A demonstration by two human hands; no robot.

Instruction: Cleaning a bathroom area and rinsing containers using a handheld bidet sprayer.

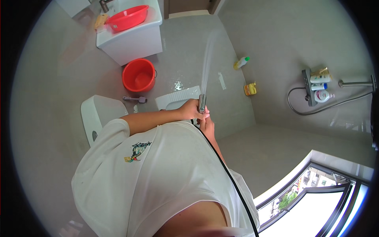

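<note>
My left hand is closed around a metal handheld sprayer. A straight jet of water leaves its head and runs over the floor away from me. Close below, my right hand has its fingers curled against the left hand near the sprayer's lower end; what it grips there is hidden. Under my hands lies a white squat toilet pan with a ribbed footrest, partly covered by my left arm. A black cable runs down my white shirt and ends from view behind my hands.
A red bucket stands left, beside a purple brush and a white cistern. A red basin sits on the washbasin cabinet. Two bottles, one green-capped, one yellow, stand by the right wall. Wet patches shine.
</note>
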